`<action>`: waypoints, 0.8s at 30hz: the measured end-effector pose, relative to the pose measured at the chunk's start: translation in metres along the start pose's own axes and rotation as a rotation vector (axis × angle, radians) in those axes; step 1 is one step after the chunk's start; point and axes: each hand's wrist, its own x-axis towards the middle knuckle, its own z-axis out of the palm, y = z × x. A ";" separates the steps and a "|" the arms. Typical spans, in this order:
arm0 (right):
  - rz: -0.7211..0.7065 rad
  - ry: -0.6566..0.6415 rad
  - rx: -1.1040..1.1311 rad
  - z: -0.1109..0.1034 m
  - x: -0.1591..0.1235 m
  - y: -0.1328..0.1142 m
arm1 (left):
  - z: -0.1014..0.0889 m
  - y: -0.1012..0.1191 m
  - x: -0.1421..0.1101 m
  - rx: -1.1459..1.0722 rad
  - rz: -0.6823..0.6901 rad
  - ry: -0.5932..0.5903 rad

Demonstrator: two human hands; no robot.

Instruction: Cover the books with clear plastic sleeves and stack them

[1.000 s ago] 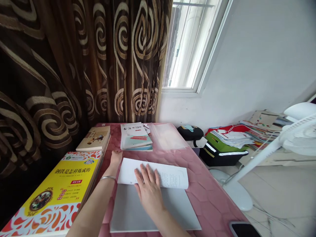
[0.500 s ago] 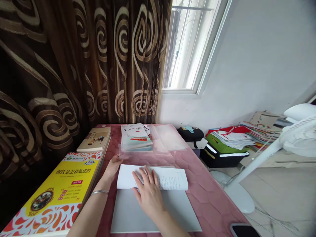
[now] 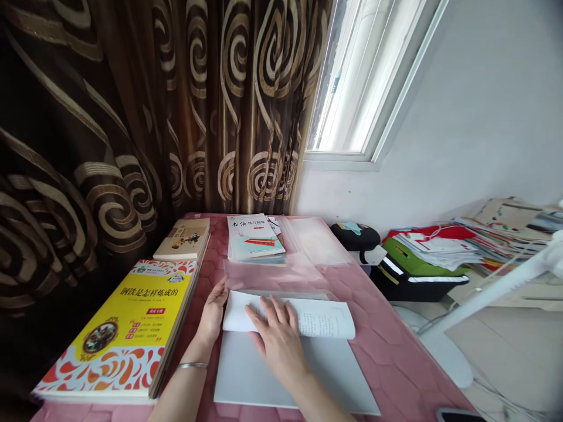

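My right hand (image 3: 281, 334) lies with fingers spread on the curled white pages (image 3: 325, 319) of a book whose grey-white cover (image 3: 303, 375) is spread towards me. At the left end of the pages, my left hand (image 3: 215, 308) has its fingers closed at the corner of a clear plastic book cover (image 3: 272, 274). That plastic stands up behind the pages, and part of it runs under the book. The left fingertips are partly hidden. A silvery bracelet (image 3: 192, 366) circles the left wrist.
On the pink quilted tabletop (image 3: 387, 351), a yellow book (image 3: 141, 305) tops the left stack, with a tan book (image 3: 182, 237) behind. A calligraphy book (image 3: 255, 234) and clear sheets (image 3: 316, 240) lie at the back. A phone corner (image 3: 457, 415) and a white fan (image 3: 497, 287) are right.
My left hand has raised the edge of the plastic cover behind the pages. My right hand stays flat on them. The whole view has shifted, so things sit further right.
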 end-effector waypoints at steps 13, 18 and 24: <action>-0.004 0.027 -0.019 0.008 0.000 -0.002 | 0.002 -0.005 -0.002 0.056 0.057 -0.106; -0.006 0.060 -0.010 0.007 0.002 -0.004 | 0.003 -0.006 -0.003 0.082 0.086 -0.066; 0.072 0.062 0.103 -0.007 0.008 0.014 | 0.003 -0.011 0.002 0.105 0.133 -0.009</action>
